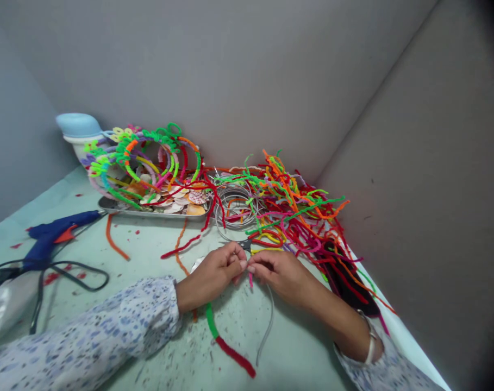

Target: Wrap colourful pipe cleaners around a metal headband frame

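My left hand (222, 266) and my right hand (281, 271) meet fingertip to fingertip over the table, both pinched closed. A short pink pipe cleaner (251, 280) pokes down between them. Below my left hand hangs a wire wrapped in green and red pipe cleaner (232, 349). Bare grey wire (267, 328) curves down from under my right hand; whether it joins the wrapped length is hidden by my fingers. Just beyond my fingertips lie scissors (267, 239) with red and yellow handles.
A heap of colourful pipe cleaners (295, 201) lies at the back right beside a coil of wire (234, 203). Finished-looking pipe-cleaner hoops (149, 157) stand over a metal tray (161, 214) of seashells. A blue glue gun (55, 239) with its cord lies left. Walls border the table.
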Demonstrator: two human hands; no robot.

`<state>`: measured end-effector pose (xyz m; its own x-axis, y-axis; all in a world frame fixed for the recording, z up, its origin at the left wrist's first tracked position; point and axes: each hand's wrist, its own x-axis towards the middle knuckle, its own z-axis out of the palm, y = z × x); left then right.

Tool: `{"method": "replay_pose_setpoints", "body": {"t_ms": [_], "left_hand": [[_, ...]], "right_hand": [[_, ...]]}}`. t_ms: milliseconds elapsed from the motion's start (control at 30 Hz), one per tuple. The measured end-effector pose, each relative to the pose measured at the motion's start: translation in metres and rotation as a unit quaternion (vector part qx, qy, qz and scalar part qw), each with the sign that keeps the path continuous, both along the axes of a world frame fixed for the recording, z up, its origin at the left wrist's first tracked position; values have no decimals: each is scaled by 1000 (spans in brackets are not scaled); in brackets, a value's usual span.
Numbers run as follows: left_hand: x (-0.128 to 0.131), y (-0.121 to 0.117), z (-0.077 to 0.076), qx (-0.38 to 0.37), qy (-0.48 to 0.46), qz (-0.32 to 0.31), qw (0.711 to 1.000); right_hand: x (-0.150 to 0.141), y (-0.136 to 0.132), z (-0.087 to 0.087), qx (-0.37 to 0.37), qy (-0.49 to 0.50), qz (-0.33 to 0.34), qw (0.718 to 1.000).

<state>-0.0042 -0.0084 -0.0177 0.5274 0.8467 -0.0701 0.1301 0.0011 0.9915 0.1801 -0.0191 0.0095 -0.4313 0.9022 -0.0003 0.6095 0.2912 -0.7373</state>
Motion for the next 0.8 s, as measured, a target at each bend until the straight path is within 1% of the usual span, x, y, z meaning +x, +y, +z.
{"method": "replay_pose_setpoints", "body": {"t_ms": [33, 100, 233, 300, 333, 367, 400, 433, 467, 500, 533, 567, 600, 633, 700, 800], "left_hand": [[0, 0, -1, -5, -4, 1, 1000], [0, 1, -3, -15, -17, 7, 1000], [2, 3, -5, -46, -38, 9, 998], [2, 4, -4, -61, -40, 5, 997], [2, 4, -3, -66, -43, 5, 997], [3, 4, -2, -69, -46, 5, 997], [3, 4, -1, -73, -51, 6, 996], [3, 4, 1, -76, -55, 8, 996], [3, 4, 2, -80, -57, 6, 995], [3, 4, 4, -86, -56, 7, 995], [3, 4, 5, -93, -54, 7, 994], [2, 4, 7, -99, -52, 9, 994], [2, 4, 8, -102, -51, 12, 993], [2, 5, 9, -103, -52, 15, 993], [1, 5, 10, -100, -55, 19, 993], [1, 5, 10, -95, -53, 25, 994]], "right_hand": [[0, -1, 0, 49, -36, 12, 998], [-1, -4, -2, 133, -106, 23, 985], [-6, -11, -12, 269, -227, 18, 936], [-9, -14, -16, 304, -254, 23, 918], [-10, -15, -17, 308, -255, 20, 916], [-11, -15, -17, 301, -246, 13, 921], [-11, -14, -16, 284, -223, 3, 933], [-10, -12, -14, 252, -186, -7, 950], [-8, -9, -12, 206, -136, -18, 969], [-5, -6, -9, 148, -71, -25, 986], [-2, -2, -7, 70, -5, -32, 997], [1, 2, -6, -10, 58, -47, 997], [4, 5, -6, -80, 116, -68, 988], [8, 8, -6, -131, 163, -82, 974], [12, 12, -8, -185, 206, -80, 957], [13, 12, -11, -217, 233, -56, 946]]}}
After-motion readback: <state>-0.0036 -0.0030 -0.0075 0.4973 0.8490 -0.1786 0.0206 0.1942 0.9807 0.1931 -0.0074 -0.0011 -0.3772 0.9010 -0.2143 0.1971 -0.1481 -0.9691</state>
